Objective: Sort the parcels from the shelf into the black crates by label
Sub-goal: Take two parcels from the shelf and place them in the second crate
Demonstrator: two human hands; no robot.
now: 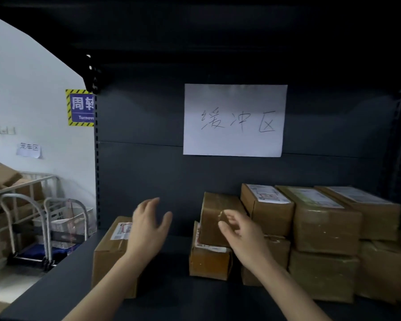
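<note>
Brown cardboard parcels stand on a dark shelf (167,302). One parcel (109,256) with a white label sits alone at the left. My left hand (148,225) hovers open just above its right edge, holding nothing. In the middle a small parcel (218,214) lies tilted on top of a lower parcel (208,260). My right hand (239,228) is open in front of the tilted parcel, fingers spread, not gripping it. To the right, several larger taped parcels (320,225) are stacked in two layers. No black crates are in view.
A white paper sign (234,120) with handwriting hangs on the shelf's back panel. Left of the shelf are two metal hand trolleys (44,228), a wire cage cart (16,188) holding boxes, and a blue wall sign (80,107).
</note>
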